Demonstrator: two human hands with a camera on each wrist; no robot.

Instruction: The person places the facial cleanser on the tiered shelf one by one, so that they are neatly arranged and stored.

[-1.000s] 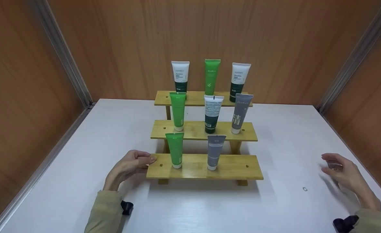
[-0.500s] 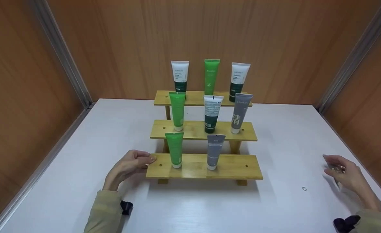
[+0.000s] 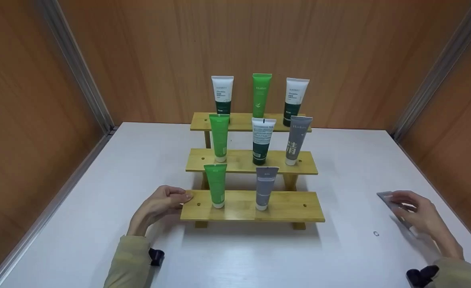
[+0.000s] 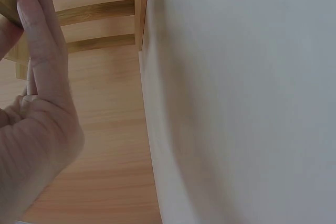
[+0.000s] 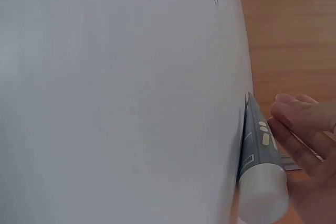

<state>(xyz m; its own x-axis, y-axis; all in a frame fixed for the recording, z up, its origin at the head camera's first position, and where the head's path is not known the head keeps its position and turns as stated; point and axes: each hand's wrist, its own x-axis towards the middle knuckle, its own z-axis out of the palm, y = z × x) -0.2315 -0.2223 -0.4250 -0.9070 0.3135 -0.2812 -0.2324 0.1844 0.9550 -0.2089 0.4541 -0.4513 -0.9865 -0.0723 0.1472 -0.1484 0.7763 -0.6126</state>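
Note:
A three-tier wooden display stand [image 3: 239,214] stands mid-table with squeeze tubes upright on each step. In the head view my left hand [image 3: 161,204] grips the left end of the lowest step, thumb on top. On that step are a green tube [image 3: 217,186] and a grey tube [image 3: 265,186], with bare board at its right. Over at the right, my right hand [image 3: 421,212] pinches another grey tube [image 3: 384,196] low at the tabletop. The right wrist view shows this tube's white cap [image 5: 262,195] toward the camera, with fingers [image 5: 299,145] along its side.
The middle step carries a green tube [image 3: 219,138], a white and dark-green tube [image 3: 262,140] and a grey one [image 3: 298,138]. Three more tubes stand on the top step. A small ring [image 3: 376,233] lies on the white table [image 3: 235,260]. Wooden panels [image 3: 235,48] enclose the back and sides.
The right hand has shifted slightly left, and the grey tube's flat end now sticks out beyond its fingertips. My left hand and the stand have stayed put.

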